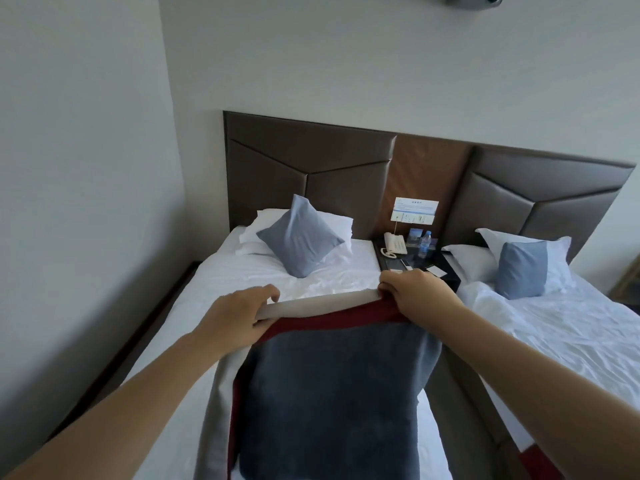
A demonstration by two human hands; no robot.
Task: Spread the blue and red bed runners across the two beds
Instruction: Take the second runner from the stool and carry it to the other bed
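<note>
The left hand [239, 313] and right hand [415, 292] gripped the grey top edge of the blue and red runner [332, 393], fingers curled round it, above the left bed [235, 271].

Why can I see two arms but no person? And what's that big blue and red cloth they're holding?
There is no machine here, just a person. The one picture comes from a wide camera worn on their head. It looks forward and down, so you see only their arms. The left hand and the right hand each grip the top edge of a thick blue and red bed runner with a pale grey underside. It hangs over the white-sheeted left bed, which has a blue-grey square cushion at its head. A second white bed stands to the right. Between the beds, a dark bedside table holds a white telephone and a clear water bottle.
</note>
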